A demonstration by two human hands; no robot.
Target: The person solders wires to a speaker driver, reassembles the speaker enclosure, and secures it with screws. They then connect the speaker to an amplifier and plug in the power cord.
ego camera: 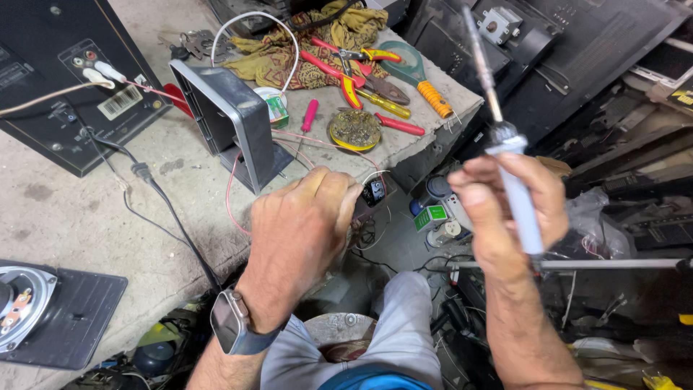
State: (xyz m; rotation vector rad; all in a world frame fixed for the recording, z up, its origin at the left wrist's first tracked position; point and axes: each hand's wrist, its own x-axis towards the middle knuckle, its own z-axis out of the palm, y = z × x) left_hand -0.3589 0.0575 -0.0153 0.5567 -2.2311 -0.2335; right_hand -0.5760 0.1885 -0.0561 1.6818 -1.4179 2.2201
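My left hand (303,217) is closed over a small black part (374,192) with thin red and white wires (232,189) trailing from it, at the front edge of the concrete bench (86,209). A watch sits on that wrist. My right hand (505,209) is raised to the right of it and grips the pale blue handle of a soldering iron (505,144), whose long metal tip points up and away. The iron's tip is well above the part and does not touch it.
A grey plastic housing (231,115) stands just behind my left hand. Pliers (346,68), screwdrivers (397,124) and a tin of solder scraps (355,130) lie beyond. A black speaker box (65,72) is at far left, a loose speaker (29,303) at near left. Dark casings pile at the right.
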